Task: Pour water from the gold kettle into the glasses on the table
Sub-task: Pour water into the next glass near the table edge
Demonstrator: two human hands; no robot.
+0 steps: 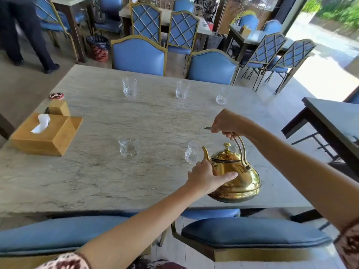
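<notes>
The gold kettle (239, 179) hangs over the near right part of the marble table (97, 171), its spout pointing left toward a near glass (191, 152). My right hand (226, 123) grips the kettle's arched handle from above. My left hand (206, 176) rests flat against the kettle's body, fingers spread. Another near glass (128, 145) with some water stands to the left. A third near glass (237, 147) is mostly hidden behind the kettle's handle. Three glasses stand along the far side: left (129, 89), middle (182, 89), right (222, 98).
A wooden tissue box (46, 133) and a small wooden holder (59, 107) sit at the table's left edge, with a round red disc (56, 96) behind. Blue chairs surround the table, two near ones (252, 235) below me. A person's legs (29, 33) stand at the far left.
</notes>
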